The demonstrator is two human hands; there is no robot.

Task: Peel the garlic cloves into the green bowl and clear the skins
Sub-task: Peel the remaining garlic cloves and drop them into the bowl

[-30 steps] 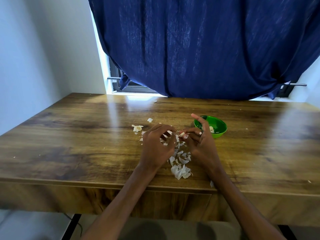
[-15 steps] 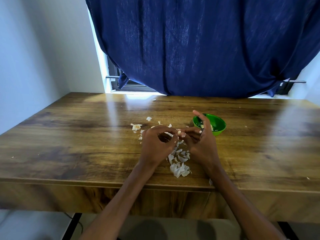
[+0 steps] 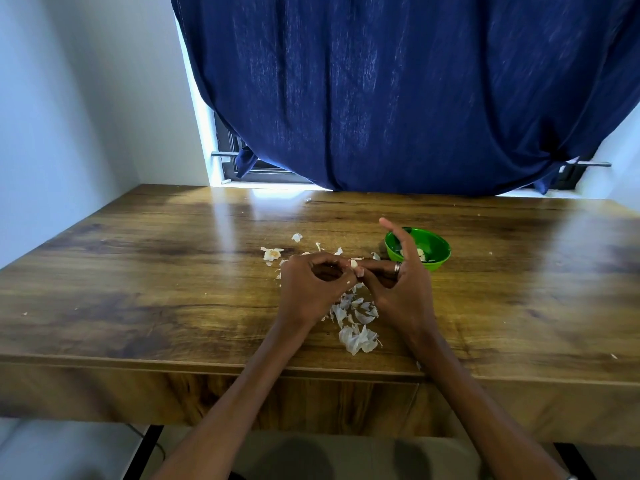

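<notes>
Two hands work over the wooden table [image 3: 138, 289], which serves as the landmark, near its front edge at the middle. On the table's far side of the hands, to the right, sits the green bowl [image 3: 437, 261] with a few pale peeled cloves in it. Loose garlic skins [image 3: 358, 337] lie on the table between the wrists, close to the front edge, and more scraps are scattered just beyond the knuckles. The left hand [image 3: 311, 289] is curled, its fingertips pinching a small garlic clove [image 3: 354, 264] above the table. The right hand [image 3: 405, 289] meets it, thumb and a finger nipping the same clove while the index finger sticks up straight. Peeling seems to be under way; next, judging by this, the skin must be stripped and the bare clove dropped into the bowl.
</notes>
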